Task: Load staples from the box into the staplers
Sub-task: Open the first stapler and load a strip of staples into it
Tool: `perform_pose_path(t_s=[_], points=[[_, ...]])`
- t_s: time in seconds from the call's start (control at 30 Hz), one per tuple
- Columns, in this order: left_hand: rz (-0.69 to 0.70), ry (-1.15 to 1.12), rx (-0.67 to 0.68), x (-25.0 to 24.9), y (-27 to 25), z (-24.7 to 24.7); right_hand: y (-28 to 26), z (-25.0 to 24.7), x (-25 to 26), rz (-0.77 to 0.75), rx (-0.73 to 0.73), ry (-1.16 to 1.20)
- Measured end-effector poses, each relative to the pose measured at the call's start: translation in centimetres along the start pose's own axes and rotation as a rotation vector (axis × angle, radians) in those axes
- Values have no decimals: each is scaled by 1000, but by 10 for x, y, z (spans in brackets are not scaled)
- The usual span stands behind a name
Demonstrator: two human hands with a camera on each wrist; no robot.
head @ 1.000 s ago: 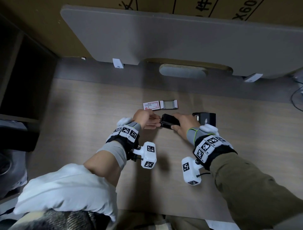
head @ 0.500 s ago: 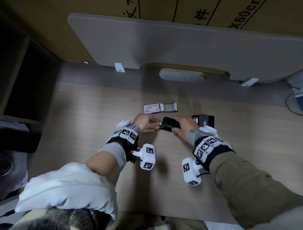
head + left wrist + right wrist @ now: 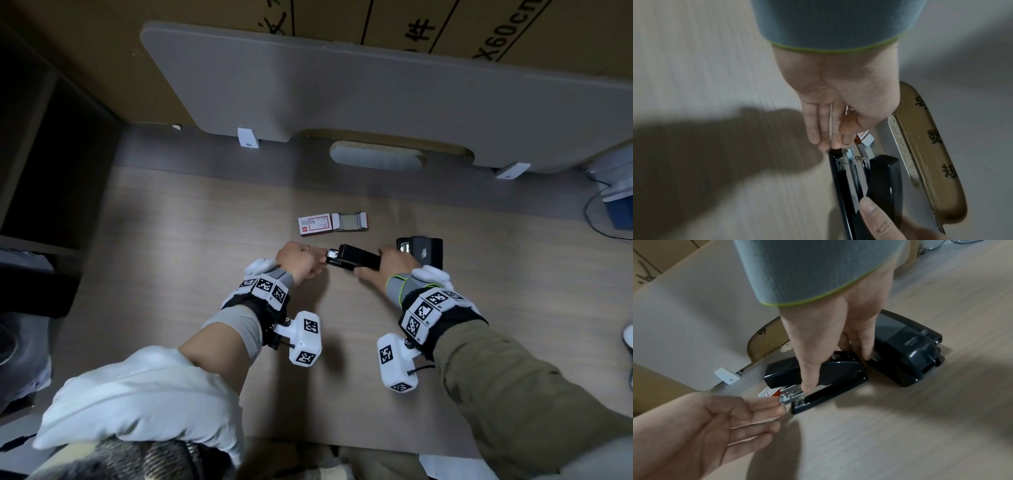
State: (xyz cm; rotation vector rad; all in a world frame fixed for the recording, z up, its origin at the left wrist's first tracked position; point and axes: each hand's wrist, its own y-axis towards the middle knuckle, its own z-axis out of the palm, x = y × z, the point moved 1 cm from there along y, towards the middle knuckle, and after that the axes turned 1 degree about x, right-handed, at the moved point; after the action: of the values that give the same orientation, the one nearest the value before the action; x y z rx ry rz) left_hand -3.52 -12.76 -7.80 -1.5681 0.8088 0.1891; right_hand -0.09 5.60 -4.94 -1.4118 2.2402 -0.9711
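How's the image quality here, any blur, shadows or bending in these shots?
Head view: straight board edges bow, corners dark. Left wrist view: table grain smeared, broad arm shadow beside the stapler. Right wrist view: soft shadows, left hand blurred.

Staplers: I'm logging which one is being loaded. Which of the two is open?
The slim black stapler between both hands: its top is lifted, baring the metal staple channel. The bulkier stapler behind the right hand sits closed, untouched.
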Motion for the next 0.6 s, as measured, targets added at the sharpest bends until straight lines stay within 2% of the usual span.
perform_pose_path(t_s=[0.1, 0.23, 0.4, 0.6], points=[[25, 38, -23, -4, 1, 0, 0, 1, 3, 72, 26, -4], [27, 25, 12, -5, 4, 3, 2, 2, 3, 158, 40, 28], [-8, -41, 127, -1, 1, 6, 2, -3, 5, 183, 101, 42], [-22, -124, 108, 8, 2, 18, 0, -4, 3, 158, 36, 60]])
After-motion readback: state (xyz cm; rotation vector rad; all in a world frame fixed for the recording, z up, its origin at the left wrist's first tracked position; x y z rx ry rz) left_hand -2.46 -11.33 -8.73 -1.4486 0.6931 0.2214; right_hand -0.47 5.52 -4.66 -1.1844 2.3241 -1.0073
